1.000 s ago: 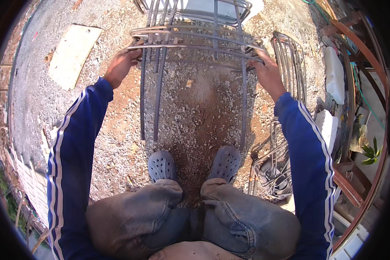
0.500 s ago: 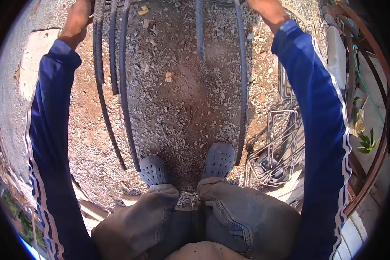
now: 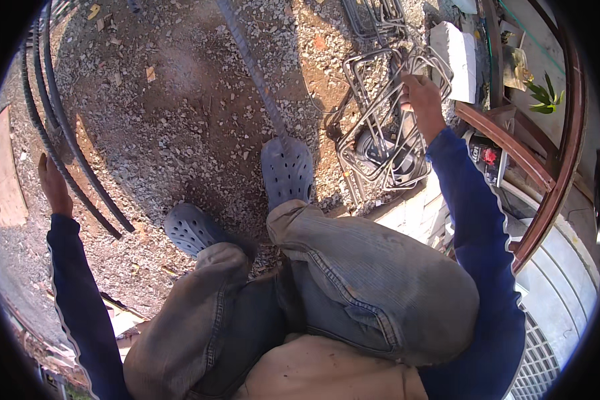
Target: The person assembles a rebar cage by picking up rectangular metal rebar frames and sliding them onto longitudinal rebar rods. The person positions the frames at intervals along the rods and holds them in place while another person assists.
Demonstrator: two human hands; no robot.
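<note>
My right hand [image 3: 422,100] reaches into a pile of bent steel stirrups [image 3: 380,110], rectangular loops of thin rod lying on the gravel at right. Its fingers are curled closed on a stirrup at the pile's far right edge. At far left, my left hand [image 3: 55,187] is beside the long ribbed rebars [image 3: 70,157], its fingers stretched out and the palm partly hidden. Another rebar [image 3: 250,63] runs toward my right shoe and ends at its toe.
A white block [image 3: 452,60] and a brown metal frame [image 3: 553,193] stand beyond the stirrups. A dark container [image 3: 487,157] sits by the frame. A flat board [image 3: 5,170] lies at far left. My grey clogs [image 3: 287,172] rest on gravel.
The view has turned to the right. My right hand has come down from the far end to the stirrups and closed there. My left hand has come nearer, beside the left rebars.
</note>
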